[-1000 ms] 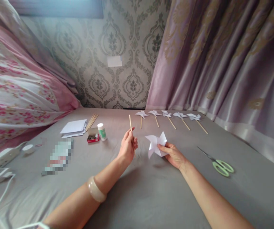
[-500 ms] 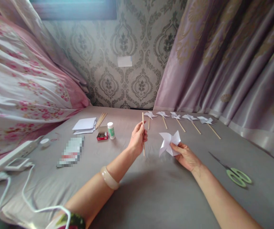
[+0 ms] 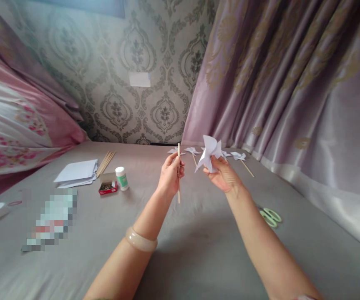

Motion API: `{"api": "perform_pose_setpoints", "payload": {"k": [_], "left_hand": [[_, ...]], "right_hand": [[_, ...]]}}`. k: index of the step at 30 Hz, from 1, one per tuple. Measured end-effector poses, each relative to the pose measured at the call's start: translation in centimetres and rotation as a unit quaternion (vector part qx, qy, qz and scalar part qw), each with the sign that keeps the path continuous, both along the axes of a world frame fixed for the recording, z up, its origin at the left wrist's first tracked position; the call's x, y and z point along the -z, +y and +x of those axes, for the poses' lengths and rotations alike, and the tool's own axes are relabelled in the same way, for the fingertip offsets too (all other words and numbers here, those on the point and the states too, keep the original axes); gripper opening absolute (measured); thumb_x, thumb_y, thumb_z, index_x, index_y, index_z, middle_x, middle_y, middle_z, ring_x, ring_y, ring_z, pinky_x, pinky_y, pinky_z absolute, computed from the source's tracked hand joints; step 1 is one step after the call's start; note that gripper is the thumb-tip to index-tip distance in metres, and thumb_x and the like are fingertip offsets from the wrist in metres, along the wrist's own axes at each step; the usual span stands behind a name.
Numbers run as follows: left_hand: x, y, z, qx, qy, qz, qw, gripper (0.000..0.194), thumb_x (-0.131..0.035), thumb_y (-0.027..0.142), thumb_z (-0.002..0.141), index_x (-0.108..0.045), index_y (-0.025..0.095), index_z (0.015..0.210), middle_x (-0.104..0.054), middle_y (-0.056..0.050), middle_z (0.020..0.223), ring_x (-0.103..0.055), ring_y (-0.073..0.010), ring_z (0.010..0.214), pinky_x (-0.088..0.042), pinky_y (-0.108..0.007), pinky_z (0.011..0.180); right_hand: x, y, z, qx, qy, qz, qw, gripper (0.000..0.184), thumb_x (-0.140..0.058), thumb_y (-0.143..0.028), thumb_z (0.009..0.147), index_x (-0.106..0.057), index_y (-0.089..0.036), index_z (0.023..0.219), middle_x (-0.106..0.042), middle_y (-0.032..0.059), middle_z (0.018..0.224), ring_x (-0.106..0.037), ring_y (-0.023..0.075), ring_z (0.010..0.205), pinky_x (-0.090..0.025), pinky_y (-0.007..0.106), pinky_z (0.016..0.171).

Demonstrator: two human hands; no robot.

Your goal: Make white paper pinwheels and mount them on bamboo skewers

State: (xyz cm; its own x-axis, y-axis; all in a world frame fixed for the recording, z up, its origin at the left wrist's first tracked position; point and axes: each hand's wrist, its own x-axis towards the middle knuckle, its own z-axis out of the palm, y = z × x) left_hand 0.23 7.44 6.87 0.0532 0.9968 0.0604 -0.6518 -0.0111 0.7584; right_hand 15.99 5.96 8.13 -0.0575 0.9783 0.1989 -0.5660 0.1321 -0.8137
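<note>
Closed around a thin wooden stick [image 3: 179, 191], my left hand [image 3: 169, 173] keeps it upright near the middle of the view. My right hand [image 3: 225, 173] pinches a white paper pinwheel head [image 3: 210, 152] between thumb and fingers, to the right of the stick and apart from it. Behind my hands lies a row of paper pinwheels on sticks [image 3: 238, 156], partly hidden by the right hand and the pinwheel head. Whether a pin sits in the held pinwheel head, I cannot make out.
To the left are stacked white paper [image 3: 77, 173], wooden sticks [image 3: 105, 163], a small red box of metal pieces [image 3: 107, 188] and a white-and-green bottle [image 3: 122, 179]. A blurred-out packet [image 3: 53, 216] lies nearer. Green-handled scissors [image 3: 271, 216] lie partly behind my right forearm.
The view has swung to the right. My right hand has raised the pinwheel head and brought it closer to the stick, turning it. My left hand still holds the stick upright.
</note>
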Motion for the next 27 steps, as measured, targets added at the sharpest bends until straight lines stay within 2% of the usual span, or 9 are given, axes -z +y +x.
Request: {"api": "perform_pose_setpoints", "payload": {"k": [2,6,9,12,17,23,27], "left_hand": [[-0.3,-0.3,0.0,-0.001,0.007,0.025,1.0,0.038,-0.072,0.031,0.07,-0.058,0.018,0.103,-0.052,0.005,0.056,-0.037,-0.003,0.04,-0.02,-0.016,0.041],[-1.4,-1.3,-0.1,0.01,0.027,0.072,0.997,0.04,-0.074,0.034,0.068,-0.063,0.016,0.103,-0.056,0.003,0.058,-0.041,-0.0038,0.043,-0.025,-0.017,0.043],[-2.3,-2.3,0.0,0.028,0.03,0.093,0.995,0.035,-0.075,0.03,0.066,-0.066,0.016,0.097,-0.061,0.0,0.066,-0.049,-0.006,0.052,-0.032,-0.017,0.047],[-2.8,-3.1,0.2,0.036,0.034,0.081,0.995,0.032,-0.076,0.029,0.065,-0.068,0.016,0.094,-0.063,-0.001,0.071,-0.052,-0.0069,0.057,-0.035,-0.018,0.049],[-3.0,-3.8,0.8,0.042,0.044,0.068,0.996,0.029,-0.076,0.028,0.067,-0.07,0.017,0.094,-0.065,-0.002,0.075,-0.052,-0.0071,0.059,-0.036,-0.018,0.049],[-2.9,-4.5,1.2,0.047,0.09,0.096,0.99,0.027,-0.074,0.03,0.071,-0.072,0.017,0.095,-0.068,-0.004,0.079,-0.054,-0.0089,0.061,-0.039,-0.019,0.051],[-3.3,-5.1,1.2,0.031,0.116,0.115,0.986,0.025,-0.073,0.031,0.072,-0.073,0.018,0.093,-0.069,-0.004,0.077,-0.054,-0.0093,0.061,-0.04,-0.019,0.052]], "right_hand": [[-0.3,0.6,-0.8,-0.033,0.045,0.032,0.998,0.02,-0.081,-0.025,0.063,-0.063,-0.023,0.071,-0.061,-0.0088,0.064,-0.048,0.0047,0.053,-0.037,0.018,0.046],[0.0,1.8,-2.7,-0.082,0.118,0.062,0.988,0.026,-0.083,-0.028,0.061,-0.059,-0.022,0.07,-0.051,-0.0098,0.059,-0.043,0.0047,0.051,-0.038,0.017,0.046],[0.2,2.5,-3.7,-0.107,0.123,0.084,0.983,0.029,-0.079,-0.034,0.067,-0.053,-0.022,0.064,-0.045,-0.0086,0.057,-0.042,0.0071,0.052,-0.041,0.021,0.048],[0.2,2.6,-3.8,-0.127,0.117,0.094,0.98,0.029,-0.074,-0.038,0.072,-0.051,-0.022,0.065,-0.043,-0.0073,0.058,-0.043,0.0092,0.053,-0.041,0.022,0.046],[-0.1,2.1,-3.3,-0.121,0.144,0.107,0.976,0.035,-0.084,-0.033,0.06,-0.051,-0.023,0.064,-0.04,-0.0088,0.057,-0.038,0.0077,0.05,-0.038,0.019,0.044],[-0.4,1.4,-2.6,-0.118,0.096,0.071,0.986,0.033,-0.078,-0.048,0.062,-0.053,-0.026,0.066,-0.036,-0.0086,0.053,-0.031,0.0099,0.046,-0.032,0.021,0.039],[-1.0,1.1,-2.5,-0.099,0.071,0.054,0.991,0.043,-0.083,-0.05,0.051,-0.048,-0.025,0.057,-0.032,-0.0084,0.049,-0.028,0.0097,0.043,-0.028,0.022,0.038]]}}
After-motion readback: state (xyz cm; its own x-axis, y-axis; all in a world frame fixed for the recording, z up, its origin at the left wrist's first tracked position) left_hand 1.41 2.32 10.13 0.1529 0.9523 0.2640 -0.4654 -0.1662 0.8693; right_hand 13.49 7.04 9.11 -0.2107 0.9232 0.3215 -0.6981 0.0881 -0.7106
